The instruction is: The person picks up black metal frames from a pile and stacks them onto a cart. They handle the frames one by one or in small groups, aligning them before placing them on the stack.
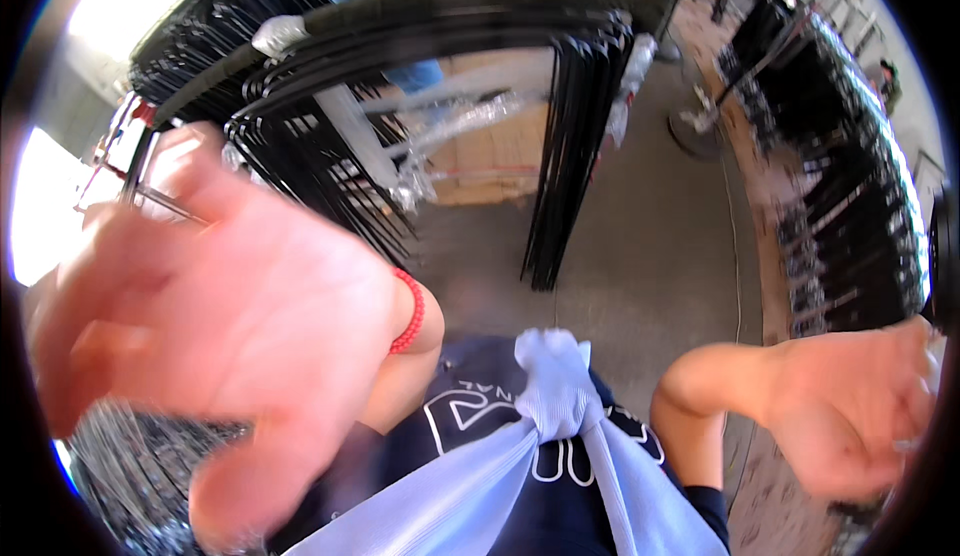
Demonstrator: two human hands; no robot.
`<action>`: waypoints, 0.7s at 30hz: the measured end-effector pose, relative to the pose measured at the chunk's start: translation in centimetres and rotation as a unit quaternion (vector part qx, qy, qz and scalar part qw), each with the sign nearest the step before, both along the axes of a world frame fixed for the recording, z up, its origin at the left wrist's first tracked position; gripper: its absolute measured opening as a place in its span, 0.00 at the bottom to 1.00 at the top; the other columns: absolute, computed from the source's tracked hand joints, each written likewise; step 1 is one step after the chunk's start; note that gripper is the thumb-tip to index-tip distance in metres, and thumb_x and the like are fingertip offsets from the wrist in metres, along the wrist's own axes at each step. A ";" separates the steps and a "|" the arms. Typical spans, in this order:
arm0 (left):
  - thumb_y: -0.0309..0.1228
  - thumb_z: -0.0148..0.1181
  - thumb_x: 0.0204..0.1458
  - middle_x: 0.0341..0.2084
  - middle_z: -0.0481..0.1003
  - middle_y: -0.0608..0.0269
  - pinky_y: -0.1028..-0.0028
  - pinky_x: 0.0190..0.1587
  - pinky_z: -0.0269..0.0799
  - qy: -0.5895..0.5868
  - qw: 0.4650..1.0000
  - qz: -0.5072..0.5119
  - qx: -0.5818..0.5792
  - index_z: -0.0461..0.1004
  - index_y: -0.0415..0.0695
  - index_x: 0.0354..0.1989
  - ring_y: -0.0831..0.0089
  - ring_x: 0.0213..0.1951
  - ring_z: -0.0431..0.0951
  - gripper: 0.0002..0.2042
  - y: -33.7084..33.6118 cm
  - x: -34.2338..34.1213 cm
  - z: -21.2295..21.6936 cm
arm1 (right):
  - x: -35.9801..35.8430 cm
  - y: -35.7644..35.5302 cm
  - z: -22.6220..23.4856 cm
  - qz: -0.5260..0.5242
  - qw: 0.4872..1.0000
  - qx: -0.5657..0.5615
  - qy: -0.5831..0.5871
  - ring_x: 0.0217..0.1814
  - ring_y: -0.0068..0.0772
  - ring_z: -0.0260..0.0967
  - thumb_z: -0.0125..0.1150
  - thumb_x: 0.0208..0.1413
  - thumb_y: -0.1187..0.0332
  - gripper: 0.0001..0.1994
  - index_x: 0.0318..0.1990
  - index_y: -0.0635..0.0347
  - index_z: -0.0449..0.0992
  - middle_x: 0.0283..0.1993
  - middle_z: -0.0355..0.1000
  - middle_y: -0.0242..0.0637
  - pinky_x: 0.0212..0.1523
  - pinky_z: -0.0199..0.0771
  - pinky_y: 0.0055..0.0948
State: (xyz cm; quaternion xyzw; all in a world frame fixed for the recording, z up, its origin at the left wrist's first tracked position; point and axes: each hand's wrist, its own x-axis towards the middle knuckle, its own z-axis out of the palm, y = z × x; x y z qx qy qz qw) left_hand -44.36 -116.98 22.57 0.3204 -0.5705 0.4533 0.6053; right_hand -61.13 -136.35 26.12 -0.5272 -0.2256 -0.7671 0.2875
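- Now your left hand (200, 326) fills nine o'clock, fingers spread wide, holding nothing, blurred, close before the black wire frames (420, 126) stacked at twelve.
- Your right hand (850, 411) sits at four o'clock, loosely curled; whether it grips anything, you cannot tell.
- A knotted white cloth (555, 396) hangs at six.

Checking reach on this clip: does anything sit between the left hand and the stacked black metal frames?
Nothing visible does. The left hand is open and blurred, in front of the black metal frames; the gap looks clear.
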 end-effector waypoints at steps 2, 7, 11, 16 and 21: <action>0.27 0.54 0.43 0.37 0.68 0.49 0.70 0.41 0.68 0.022 0.999 0.028 0.003 0.65 0.35 0.43 0.64 0.36 0.71 0.17 -0.8 0.0 0.2 | 2.1 -1.6 -1.6 0.021 0.995 0.098 0.014 0.23 0.27 0.59 0.44 0.53 0.68 0.07 0.28 0.62 0.64 0.23 0.61 0.39 0.25 0.59 0.22; 0.22 0.53 0.46 0.35 0.70 0.59 0.75 0.43 0.65 0.304 0.916 0.097 0.245 0.72 0.37 0.32 0.70 0.37 0.70 0.05 -4.4 1.3 -4.4 | 7.8 -4.5 -5.2 0.218 0.924 0.211 0.231 0.25 0.24 0.60 0.45 0.53 0.72 0.07 0.32 0.67 0.68 0.29 0.67 0.41 0.29 0.61 0.20; 0.23 0.52 0.50 0.35 0.72 0.64 0.76 0.43 0.64 0.376 0.857 0.060 0.347 0.72 0.41 0.34 0.77 0.40 0.70 0.05 -4.5 3.8 -10.1 | 11.9 -5.8 -9.2 0.261 0.864 0.263 0.340 0.28 0.22 0.61 0.47 0.53 0.73 0.07 0.36 0.66 0.70 0.30 0.69 0.36 0.33 0.62 0.19; 0.26 0.48 0.55 0.36 0.73 0.66 0.78 0.41 0.65 0.498 0.804 0.121 0.303 0.71 0.39 0.40 0.79 0.38 0.71 0.09 2.3 9.0 -16.1 | 17.5 -6.3 -14.5 0.279 0.762 0.259 0.525 0.41 0.25 0.66 0.47 0.57 0.69 0.09 0.40 0.64 0.71 0.39 0.70 0.36 0.49 0.62 0.25; 0.30 0.48 0.56 0.40 0.72 0.68 0.80 0.43 0.64 0.566 0.773 0.222 0.181 0.70 0.40 0.44 0.81 0.42 0.69 0.11 11.3 15.1 -19.3 | 24.7 -7.9 -20.7 0.209 0.735 0.208 0.611 0.56 0.34 0.61 0.48 0.54 0.76 0.16 0.52 0.66 0.65 0.53 0.64 0.41 0.57 0.57 0.28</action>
